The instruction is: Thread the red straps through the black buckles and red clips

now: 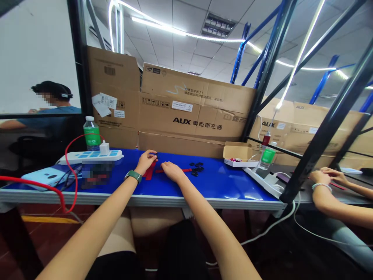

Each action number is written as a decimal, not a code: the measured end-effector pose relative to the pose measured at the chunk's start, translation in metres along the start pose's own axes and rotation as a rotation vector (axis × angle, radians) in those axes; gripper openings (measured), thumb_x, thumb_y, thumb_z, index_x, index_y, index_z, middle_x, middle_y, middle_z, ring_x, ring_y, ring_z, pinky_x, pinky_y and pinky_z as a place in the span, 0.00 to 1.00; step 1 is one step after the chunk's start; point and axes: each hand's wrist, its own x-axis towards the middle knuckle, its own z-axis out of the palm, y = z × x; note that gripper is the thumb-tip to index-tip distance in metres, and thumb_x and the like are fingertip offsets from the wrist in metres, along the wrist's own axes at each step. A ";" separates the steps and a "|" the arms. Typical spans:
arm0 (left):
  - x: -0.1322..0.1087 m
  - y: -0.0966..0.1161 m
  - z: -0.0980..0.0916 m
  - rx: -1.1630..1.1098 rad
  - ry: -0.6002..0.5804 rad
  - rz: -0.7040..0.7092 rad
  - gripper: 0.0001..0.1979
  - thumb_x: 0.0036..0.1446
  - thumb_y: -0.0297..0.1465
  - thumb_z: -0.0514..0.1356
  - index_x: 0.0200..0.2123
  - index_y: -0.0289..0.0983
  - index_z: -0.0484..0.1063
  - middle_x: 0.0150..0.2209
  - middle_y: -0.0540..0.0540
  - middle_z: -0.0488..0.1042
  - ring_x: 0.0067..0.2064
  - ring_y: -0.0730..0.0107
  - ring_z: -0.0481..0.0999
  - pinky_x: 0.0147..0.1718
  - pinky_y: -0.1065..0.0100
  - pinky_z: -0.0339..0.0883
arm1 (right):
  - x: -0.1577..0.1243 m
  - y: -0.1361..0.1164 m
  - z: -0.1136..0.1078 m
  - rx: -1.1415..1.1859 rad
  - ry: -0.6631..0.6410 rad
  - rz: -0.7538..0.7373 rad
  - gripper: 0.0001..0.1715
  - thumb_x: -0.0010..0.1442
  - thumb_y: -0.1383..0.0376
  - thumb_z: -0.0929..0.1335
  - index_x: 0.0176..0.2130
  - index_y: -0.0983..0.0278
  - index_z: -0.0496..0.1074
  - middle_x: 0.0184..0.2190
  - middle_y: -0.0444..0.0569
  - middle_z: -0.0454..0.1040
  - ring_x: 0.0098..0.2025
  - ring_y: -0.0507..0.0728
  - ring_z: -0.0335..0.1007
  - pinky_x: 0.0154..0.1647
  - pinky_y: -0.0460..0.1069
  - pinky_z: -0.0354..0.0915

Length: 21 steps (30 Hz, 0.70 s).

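My left hand (145,160) rests on the blue table (227,184), fingers closed in a pinch on a small dark piece at the top of a red strap (150,171). My right hand (171,171) lies beside it, fingers curled down on another red strap (186,170) that runs to the right. A few small black buckles (197,168) lie just right of that strap. A green watch sits on my left wrist.
A white power strip (91,156), a green-labelled bottle (92,134) and a red cable (68,171) are at the left. A small open cardboard box (238,154) and a second bottle (267,156) stand at the right. Another person's hands (326,179) work at far right. Large cartons line the back.
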 end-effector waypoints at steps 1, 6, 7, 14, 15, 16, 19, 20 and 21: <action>0.000 0.000 0.001 -0.090 -0.014 -0.041 0.18 0.46 0.33 0.71 0.40 0.35 0.73 0.31 0.46 0.79 0.32 0.65 0.81 0.36 0.65 0.75 | 0.000 0.001 0.000 0.021 0.009 0.013 0.14 0.69 0.73 0.60 0.50 0.67 0.70 0.45 0.55 0.75 0.46 0.57 0.71 0.47 0.49 0.66; -0.002 0.001 0.002 -0.317 0.028 -0.120 0.24 0.42 0.33 0.75 0.41 0.32 0.72 0.32 0.43 0.81 0.35 0.64 0.83 0.39 0.65 0.75 | -0.001 0.009 0.001 0.092 0.005 -0.098 0.14 0.71 0.67 0.61 0.44 0.68 0.76 0.41 0.55 0.76 0.44 0.57 0.72 0.50 0.50 0.65; -0.002 0.001 0.002 -0.317 0.049 -0.118 0.24 0.42 0.33 0.76 0.41 0.32 0.72 0.31 0.43 0.81 0.35 0.64 0.83 0.38 0.65 0.75 | -0.001 0.009 0.002 0.074 -0.003 -0.131 0.14 0.71 0.66 0.62 0.43 0.68 0.76 0.40 0.55 0.76 0.44 0.57 0.72 0.50 0.50 0.65; -0.002 0.000 -0.001 -0.292 0.097 -0.138 0.23 0.42 0.36 0.76 0.38 0.32 0.73 0.28 0.44 0.80 0.32 0.68 0.81 0.34 0.69 0.74 | 0.008 -0.004 0.003 0.001 -0.011 0.049 0.11 0.67 0.73 0.63 0.44 0.68 0.74 0.39 0.57 0.79 0.40 0.59 0.76 0.41 0.49 0.67; -0.002 0.001 -0.002 -0.313 0.093 -0.142 0.22 0.43 0.36 0.76 0.37 0.32 0.73 0.28 0.45 0.80 0.31 0.69 0.81 0.34 0.69 0.74 | 0.009 -0.004 0.002 0.043 0.021 0.117 0.11 0.67 0.72 0.63 0.45 0.67 0.73 0.39 0.56 0.79 0.40 0.59 0.76 0.40 0.49 0.67; -0.002 0.001 -0.002 -0.335 0.084 -0.148 0.22 0.43 0.35 0.76 0.37 0.32 0.73 0.29 0.45 0.80 0.31 0.69 0.81 0.34 0.70 0.74 | 0.009 -0.004 0.001 0.096 0.065 0.188 0.10 0.67 0.71 0.63 0.44 0.66 0.73 0.39 0.56 0.80 0.39 0.59 0.77 0.40 0.48 0.66; 0.000 0.000 -0.002 -0.384 0.017 -0.213 0.19 0.44 0.33 0.76 0.36 0.33 0.74 0.29 0.46 0.79 0.30 0.71 0.80 0.32 0.71 0.74 | 0.006 0.002 -0.003 0.268 0.250 0.357 0.10 0.68 0.69 0.63 0.45 0.64 0.72 0.39 0.54 0.80 0.40 0.57 0.77 0.42 0.46 0.65; 0.000 0.000 -0.002 -0.387 -0.018 -0.243 0.18 0.44 0.33 0.76 0.35 0.33 0.74 0.29 0.46 0.79 0.29 0.72 0.79 0.31 0.72 0.74 | 0.005 0.004 -0.003 0.313 0.309 0.383 0.09 0.67 0.69 0.63 0.45 0.64 0.72 0.40 0.53 0.80 0.40 0.56 0.77 0.43 0.46 0.65; 0.001 -0.001 -0.001 -0.386 -0.052 -0.271 0.17 0.45 0.32 0.76 0.34 0.33 0.74 0.29 0.46 0.79 0.29 0.73 0.79 0.30 0.73 0.74 | 0.004 0.006 -0.004 0.347 0.356 0.397 0.09 0.67 0.69 0.63 0.45 0.64 0.72 0.39 0.52 0.81 0.40 0.55 0.77 0.43 0.45 0.65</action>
